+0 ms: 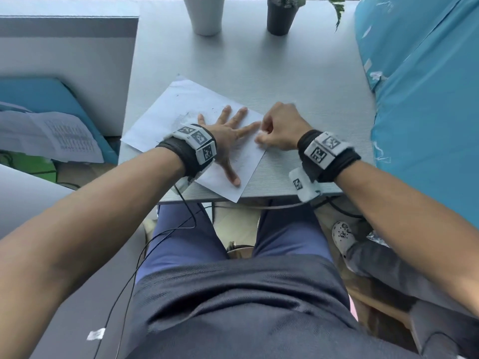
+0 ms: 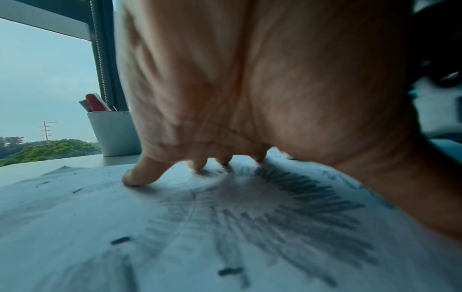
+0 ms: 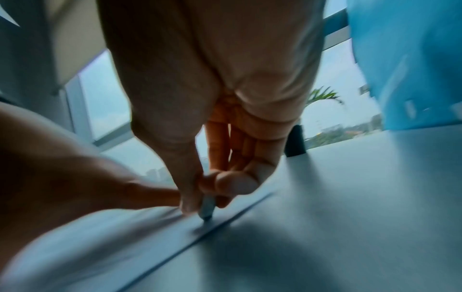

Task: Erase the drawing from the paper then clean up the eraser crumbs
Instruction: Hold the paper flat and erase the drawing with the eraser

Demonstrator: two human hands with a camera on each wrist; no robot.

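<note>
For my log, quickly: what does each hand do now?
Left hand: open, pressing flat on the paper.
Right hand: pinching the eraser.

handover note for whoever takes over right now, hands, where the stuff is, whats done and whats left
Left hand: open, fingers spread flat on the paper, pinning it to the grey table.
Right hand: pinches the eraser, its tip down on the sheet at the right edge.
Done: some rubbing; dark crumbs lie scattered on the sheet.
Left: the pencil drawing still shows plainly under the left palm, only smudged, so most erasing remains. After that, clear the crumbs off the paper.
White cup and dark plant pot stand at the far edge, out of the way.
</note>
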